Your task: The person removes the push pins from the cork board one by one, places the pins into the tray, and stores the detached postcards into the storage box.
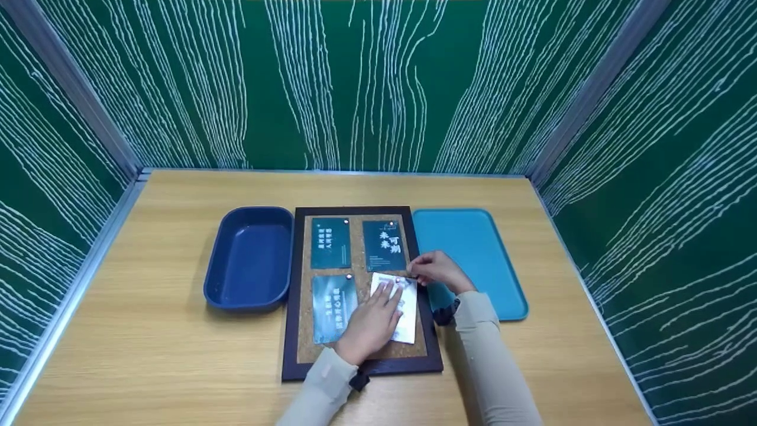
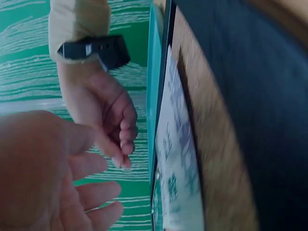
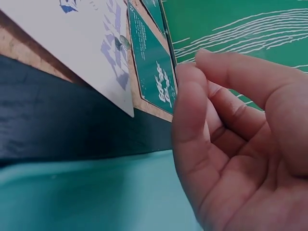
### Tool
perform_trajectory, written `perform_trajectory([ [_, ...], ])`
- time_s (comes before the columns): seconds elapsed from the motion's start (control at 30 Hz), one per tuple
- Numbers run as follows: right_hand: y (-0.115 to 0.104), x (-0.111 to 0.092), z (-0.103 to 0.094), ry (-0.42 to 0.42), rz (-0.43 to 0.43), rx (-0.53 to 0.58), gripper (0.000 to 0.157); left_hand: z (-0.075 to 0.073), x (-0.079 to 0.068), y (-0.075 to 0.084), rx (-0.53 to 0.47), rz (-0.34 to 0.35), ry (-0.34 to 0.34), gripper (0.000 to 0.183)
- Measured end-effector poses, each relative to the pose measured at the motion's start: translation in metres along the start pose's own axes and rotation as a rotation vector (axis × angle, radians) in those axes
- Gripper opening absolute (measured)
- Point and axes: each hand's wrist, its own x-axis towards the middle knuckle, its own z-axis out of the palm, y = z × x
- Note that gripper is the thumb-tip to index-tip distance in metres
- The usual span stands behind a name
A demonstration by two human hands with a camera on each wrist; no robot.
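A white card (image 1: 405, 322) with purple and green print lies at the lower right of a dark-framed cork board (image 1: 364, 353). A small clear pushpin (image 3: 125, 42) stands at its top edge. My left hand (image 1: 371, 319) is over this card with its fingers extended; in the left wrist view the left hand (image 2: 53, 173) has relaxed, spread fingers and grips nothing. Beside the board's right edge is my right hand (image 1: 440, 271). In the right wrist view the right hand (image 3: 240, 130) has curled fingers, thumb and index tips together, nothing visible between them.
Three green cards with white writing are on the board: upper left (image 1: 330, 244), upper right (image 1: 383, 245) and lower left (image 1: 332, 302), each with a pin. A deep blue bin (image 1: 248, 254) stands left; a flat teal tray (image 1: 467, 248) lies right. Green walls enclose the wooden table (image 1: 177, 367).
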Motion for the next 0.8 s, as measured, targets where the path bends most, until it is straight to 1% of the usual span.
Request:
perform_trajectory([
  [0.1, 0.000, 0.000, 0.001, -0.010, 0.008, -0.017, 0.017, 0.006, -0.002, 0.004, 0.003, -0.004, -0.012, 0.046],
  [0.2, -0.001, 0.000, 0.003, -0.020, 0.010, -0.023, 0.017, 0.009, -0.003, 0.005, -0.016, -0.009, -0.024, 0.045],
  [0.4, 0.000, 0.002, 0.006, -0.042, 0.012, -0.033, 0.017, 0.013, -0.005, 0.006, -0.032, -0.017, -0.047, 0.045],
  [0.57, 0.002, 0.004, 0.008, -0.061, 0.013, -0.050, 0.015, 0.016, -0.006, 0.004, -0.044, -0.043, -0.081, 0.045],
  [0.67, 0.004, 0.005, 0.009, -0.069, 0.023, -0.043, 0.014, 0.018, -0.005, 0.004, -0.043, -0.058, -0.094, 0.046],
  [0.8, 0.005, 0.004, 0.010, -0.085, 0.017, -0.018, 0.014, 0.021, -0.006, 0.006, -0.016, -0.051, -0.102, 0.046],
])
